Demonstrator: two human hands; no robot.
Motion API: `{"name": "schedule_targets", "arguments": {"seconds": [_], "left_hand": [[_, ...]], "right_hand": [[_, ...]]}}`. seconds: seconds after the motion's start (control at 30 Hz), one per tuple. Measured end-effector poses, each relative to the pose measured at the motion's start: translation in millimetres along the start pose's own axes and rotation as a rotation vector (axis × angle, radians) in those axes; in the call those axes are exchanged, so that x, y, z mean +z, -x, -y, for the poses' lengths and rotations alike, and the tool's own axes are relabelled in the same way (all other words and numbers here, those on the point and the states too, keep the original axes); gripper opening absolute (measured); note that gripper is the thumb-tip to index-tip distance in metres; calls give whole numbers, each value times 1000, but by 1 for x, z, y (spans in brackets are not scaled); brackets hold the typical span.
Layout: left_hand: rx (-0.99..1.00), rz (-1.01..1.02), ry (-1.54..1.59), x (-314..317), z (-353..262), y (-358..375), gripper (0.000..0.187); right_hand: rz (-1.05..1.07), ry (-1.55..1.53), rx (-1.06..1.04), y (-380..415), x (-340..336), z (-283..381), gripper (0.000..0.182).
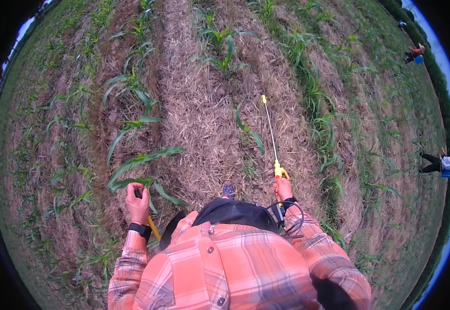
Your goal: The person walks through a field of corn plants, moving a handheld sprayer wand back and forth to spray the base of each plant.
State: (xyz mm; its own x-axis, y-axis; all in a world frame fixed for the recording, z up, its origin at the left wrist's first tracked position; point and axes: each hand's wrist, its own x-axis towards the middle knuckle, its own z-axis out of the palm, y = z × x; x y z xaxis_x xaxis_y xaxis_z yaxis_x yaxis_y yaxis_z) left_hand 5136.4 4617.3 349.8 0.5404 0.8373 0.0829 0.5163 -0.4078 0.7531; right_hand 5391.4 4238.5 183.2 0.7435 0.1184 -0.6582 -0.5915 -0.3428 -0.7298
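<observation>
An orange plaid shirt (235, 268) fills the near view. The right hand (283, 188) grips the yellow handle of a spray wand (270, 132), whose nozzle tip points forward over the straw-covered strip between crop rows. The left hand (137, 203) is clenched around a pump lever (152, 225) at the hip, close to a young corn plant (142, 168). A swing sideways could likely send spray onto the corn, and the hose (292, 217) looping at the wrist might snag

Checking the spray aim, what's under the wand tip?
Under the wand tip lies dry straw mulch, with a small corn plant just left. Soil beneath the straw is covered.
</observation>
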Motion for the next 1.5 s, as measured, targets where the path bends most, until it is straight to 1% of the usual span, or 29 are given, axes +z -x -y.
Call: {"name": "schedule_targets", "arguments": {"seconds": [0.03,0.1,0.13,0.2,0.27,0.37,0.43,0.5,0.57,0.63,0.7,0.8,0.83,0.9,0.97,1.0,1.03,1.1,1.13,1.2,1.23,1.27,1.3,1.33,1.37,1.4,1.43,1.47,1.5], "left_hand": [[-11,6,-19,4,-3,-5,14],[-14,1,-32,8,-3,-13,14],[4,-6,-43,10,-7,-17,15],[15,-18,-46,13,-13,-29,15],[-61,10,-64,11,-14,-43,15],[-53,24,12,20,7,-70,15],[-52,25,14,23,5,-93,14],[72,-23,53,26,13,-127,14],[17,-7,76,20,18,-150,14],[-38,-16,102,11,27,-173,14],[-52,-34,116,3,37,-192,13],[-53,-49,123,-7,46,-220,13],[-55,-52,115,-9,49,-228,13],[-46,-52,138,-9,52,-241,12],[-59,-37,131,-11,52,-256,12],[-21,-66,150,-11,47,-264,12],[-17,-63,150,-10,49,-271,12],[-87,-35,147,-7,57,-282,13],[-33,-64,165,-5,60,-289,12],[-47,-69,151,-5,62,-301,12],[-69,-72,137,-4,62,-306,11],[-115,-66,116,-5,61,-312,11],[-117,-69,111,-6,56,-318,11],[-118,-92,104,-7,49,-326,11],[-118,-114,97,-6,42,-335,11],[-54,-160,85,-2,36,-344,11],[-47,-158,79,1,31,-353,11],[-67,-143,68,5,27,-363,11],[-90,-122,55,10,23,-372,11]], "right_hand": [[-53,-2,15,-4,-7,8,23],[-71,-119,3,-12,-20,19,24],[-137,-64,-14,-16,-22,24,25],[-193,-101,14,-29,-26,33,26],[-205,-125,27,-41,-25,34,27],[-227,-140,38,-56,-5,47,27],[-199,-93,34,-59,14,56,28],[-143,-27,33,-64,41,75,30],[-92,3,54,-70,71,90,29],[-58,147,41,-78,105,109,28],[41,196,53,-87,138,128,30],[164,345,33,-95,184,156,23],[187,517,-59,-98,195,164,35],[269,579,-98,-97,221,180,25],[363,652,-264,-101,241,187,26],[386,642,-158,-90,253,205,27],[434,683,-252,-91,261,208,28],[538,721,-316,-90,275,222,27],[536,717,-317,-89,282,229,27],[606,676,-254,-94,294,239,28],[608,676,-255,-107,296,239,28],[632,688,-289,-122,300,236,31],[658,699,-325,-129,304,242,34],[638,746,-271,-138,307,250,36],[644,740,-277,-148,310,259,36],[602,722,-271,-155,310,265,32],[557,702,-268,-164,309,273,29],[526,681,-203,-175,309,280,30],[523,670,-198,-188,305,283,30]]}}
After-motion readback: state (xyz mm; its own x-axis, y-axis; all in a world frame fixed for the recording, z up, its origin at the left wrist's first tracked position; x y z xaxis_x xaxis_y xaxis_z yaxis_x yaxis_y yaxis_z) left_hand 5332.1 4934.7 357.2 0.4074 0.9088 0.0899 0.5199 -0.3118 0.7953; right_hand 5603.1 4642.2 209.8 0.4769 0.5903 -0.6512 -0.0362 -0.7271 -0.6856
